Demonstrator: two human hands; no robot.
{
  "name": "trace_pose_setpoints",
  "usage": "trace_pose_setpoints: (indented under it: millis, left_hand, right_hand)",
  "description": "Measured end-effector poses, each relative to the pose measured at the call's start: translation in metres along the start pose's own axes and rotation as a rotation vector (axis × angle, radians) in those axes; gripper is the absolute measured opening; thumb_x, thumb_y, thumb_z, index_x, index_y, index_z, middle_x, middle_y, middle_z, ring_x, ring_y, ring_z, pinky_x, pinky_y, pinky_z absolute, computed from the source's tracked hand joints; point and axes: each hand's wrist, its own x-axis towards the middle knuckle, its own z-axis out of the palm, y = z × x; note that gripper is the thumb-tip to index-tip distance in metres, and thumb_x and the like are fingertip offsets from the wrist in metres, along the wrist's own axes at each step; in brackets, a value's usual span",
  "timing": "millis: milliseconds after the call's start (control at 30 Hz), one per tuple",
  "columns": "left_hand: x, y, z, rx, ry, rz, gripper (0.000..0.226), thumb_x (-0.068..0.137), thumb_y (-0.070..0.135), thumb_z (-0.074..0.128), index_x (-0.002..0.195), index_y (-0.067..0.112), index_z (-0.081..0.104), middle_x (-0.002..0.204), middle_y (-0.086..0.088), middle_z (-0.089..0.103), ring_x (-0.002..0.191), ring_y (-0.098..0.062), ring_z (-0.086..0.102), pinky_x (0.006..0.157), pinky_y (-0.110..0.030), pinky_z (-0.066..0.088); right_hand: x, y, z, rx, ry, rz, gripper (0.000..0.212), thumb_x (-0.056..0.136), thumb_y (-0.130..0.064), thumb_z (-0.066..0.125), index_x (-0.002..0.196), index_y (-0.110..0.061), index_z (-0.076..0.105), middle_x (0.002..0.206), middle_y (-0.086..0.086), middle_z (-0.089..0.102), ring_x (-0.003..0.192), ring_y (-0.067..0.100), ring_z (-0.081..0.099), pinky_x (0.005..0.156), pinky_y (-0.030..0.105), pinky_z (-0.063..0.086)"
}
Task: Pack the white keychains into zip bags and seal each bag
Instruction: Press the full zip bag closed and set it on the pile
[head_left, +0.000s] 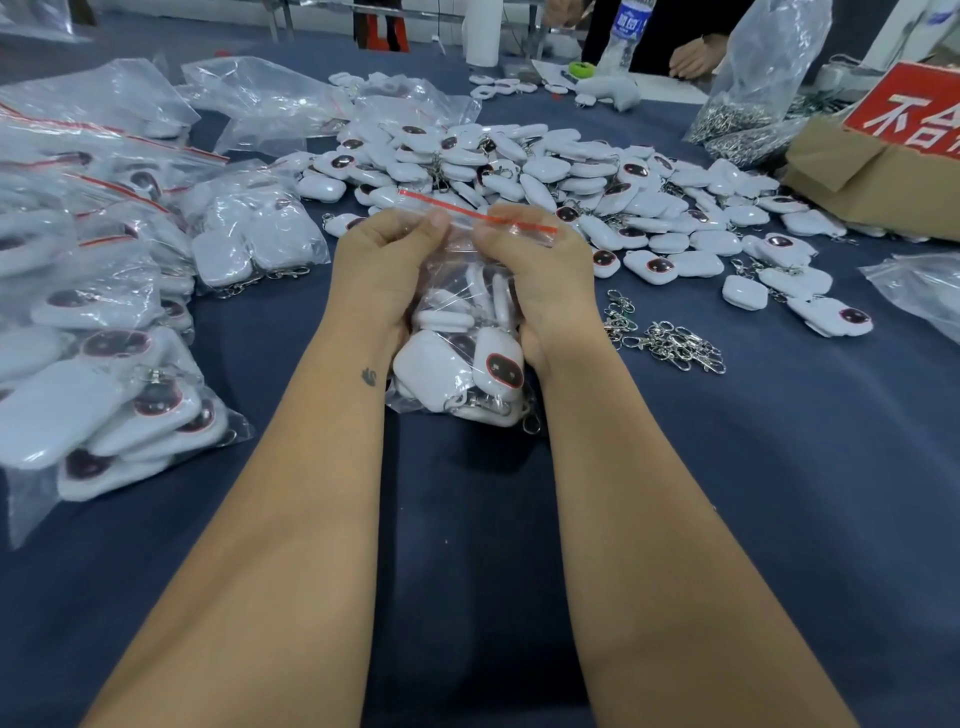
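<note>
A clear zip bag (460, 358) with a red strip along its top stands upright on the dark blue table, filled with several white keychains. My left hand (382, 260) pinches the bag's top edge at the left of the red strip. My right hand (530, 260) pinches the same edge just right of it, thumbs close together. A large pile of loose white keychains (545, 176) with dark oval faces lies just beyond the bag.
Several filled zip bags (104, 322) are heaped at the left. Loose metal clasps (665, 338) lie right of my hands. A cardboard box (872, 176) with a red sign, a bag of metal parts (748, 104) and a water bottle (623, 31) stand at the back right, where another person's hand (693, 54) rests.
</note>
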Motion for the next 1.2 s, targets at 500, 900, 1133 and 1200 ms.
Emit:
trace_pose_setpoints:
  millis: [500,900,1133,1200]
  left_hand:
    - [-0.0059,0.0005,0.0023,0.106,-0.096,0.068,0.009,0.087,0.001,0.069,0.08,0.007,0.07,0.07,-0.003,0.073,0.066,-0.016,0.07,0.065,-0.028,0.058]
    - [-0.0015,0.0007,0.0014,-0.01,0.037,0.053,0.029,0.094,0.004,0.06,0.067,0.014,0.058,0.062,0.001,0.066,0.055,-0.014,0.062,0.059,-0.031,0.057]
    - [0.001,0.0007,0.0001,-0.022,0.117,0.02,0.027,0.097,0.011,0.059,0.071,0.011,0.064,0.068,0.001,0.069,0.06,-0.014,0.062,0.063,-0.03,0.057]
    - [0.0024,0.0,-0.0012,-0.021,0.137,0.013,0.027,0.099,0.013,0.057,0.073,0.011,0.066,0.073,0.001,0.071,0.067,-0.016,0.062,0.072,-0.033,0.056]
  right_hand:
    - [-0.0003,0.0045,0.0029,0.017,0.048,-0.071,0.039,0.073,0.001,0.075,0.084,-0.024,0.047,0.06,0.008,0.057,0.05,0.023,0.043,0.045,0.039,0.04]
    - [0.0027,0.0022,0.0014,0.058,0.099,-0.005,0.039,0.075,0.004,0.076,0.089,-0.022,0.05,0.093,0.013,0.062,0.069,0.024,0.059,0.062,0.036,0.057]
    - [0.0046,0.003,0.0008,-0.045,0.191,-0.025,0.032,0.079,0.0,0.074,0.1,-0.018,0.055,0.097,0.011,0.068,0.081,0.022,0.065,0.081,0.043,0.058]
    - [0.0055,0.0031,-0.001,0.01,0.228,-0.024,0.031,0.082,0.003,0.068,0.102,-0.016,0.055,0.096,0.011,0.07,0.081,0.021,0.066,0.08,0.038,0.057]
